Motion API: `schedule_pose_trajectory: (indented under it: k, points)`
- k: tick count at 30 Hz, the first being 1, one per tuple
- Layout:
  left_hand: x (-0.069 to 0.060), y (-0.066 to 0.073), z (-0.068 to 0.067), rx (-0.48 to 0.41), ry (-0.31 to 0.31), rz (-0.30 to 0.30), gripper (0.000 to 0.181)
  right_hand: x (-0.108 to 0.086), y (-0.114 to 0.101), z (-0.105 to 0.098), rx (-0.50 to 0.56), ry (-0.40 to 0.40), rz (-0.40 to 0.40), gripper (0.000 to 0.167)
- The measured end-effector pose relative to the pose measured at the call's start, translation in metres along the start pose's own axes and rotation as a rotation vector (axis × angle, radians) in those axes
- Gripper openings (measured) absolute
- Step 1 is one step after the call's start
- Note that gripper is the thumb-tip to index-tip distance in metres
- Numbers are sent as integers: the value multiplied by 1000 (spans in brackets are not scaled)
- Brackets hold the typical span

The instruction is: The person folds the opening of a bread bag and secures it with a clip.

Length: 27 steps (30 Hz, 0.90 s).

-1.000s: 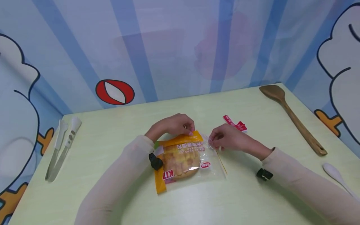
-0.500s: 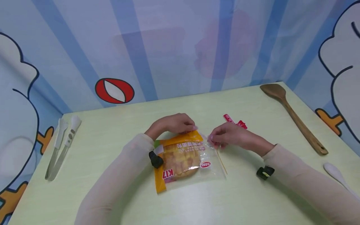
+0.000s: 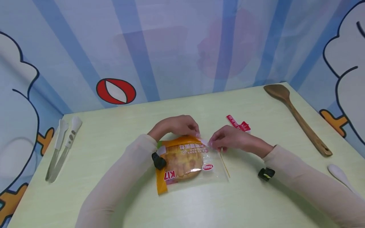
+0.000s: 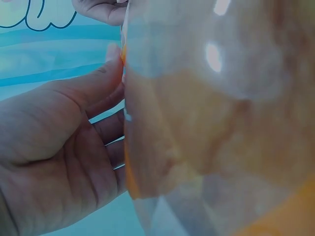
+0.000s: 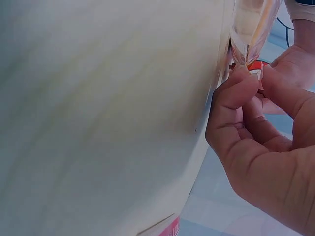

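A clear and orange bread bag lies on the table in the head view, with a round flat bread inside. My left hand pinches the bag's far orange edge between thumb and fingers; the left wrist view shows the thumb on that edge. Close by, my right hand pinches the bag's far right corner with thumb and index finger. In the right wrist view the plastic gathers into a crumpled point at those fingertips. A narrow whitish strip of the bag shows between both hands.
Just beyond the right hand lies a red and white piece with ruler-like marks. A wooden spatula and a white spoon are to the right. Tongs with white handles lie far left. A printed cloth stands behind the table.
My right hand has shifted slightly left, closer to my left hand. Along the bag's far edge the orange band shows less, and a whitish strip now appears between the hands.
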State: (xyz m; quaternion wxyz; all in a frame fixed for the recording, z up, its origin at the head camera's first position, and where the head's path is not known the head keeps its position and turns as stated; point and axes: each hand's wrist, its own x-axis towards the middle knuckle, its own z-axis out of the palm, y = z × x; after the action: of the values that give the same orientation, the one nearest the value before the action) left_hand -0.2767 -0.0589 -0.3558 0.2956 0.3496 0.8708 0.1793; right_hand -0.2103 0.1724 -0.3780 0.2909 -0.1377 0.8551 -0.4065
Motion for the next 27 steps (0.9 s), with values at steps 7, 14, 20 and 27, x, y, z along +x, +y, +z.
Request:
schedule_pose_trajectory:
  k: [7, 14, 20, 27]
  points:
    - [-1, 3, 2, -1, -16, -14, 17, 2, -2, 3, -15, -25, -15, 21]
    - [-1, 3, 3, 9, -4, 13, 14, 3, -4, 4, -27, -15, -14, 17]
    - [-1, 3, 4, 23, 30, 29, 12, 2, -8, 4, -49, -7, -24, 14]
    - [1, -1, 7, 10, 65, 20, 10, 1, -10, 6, -93, 12, 6, 11]
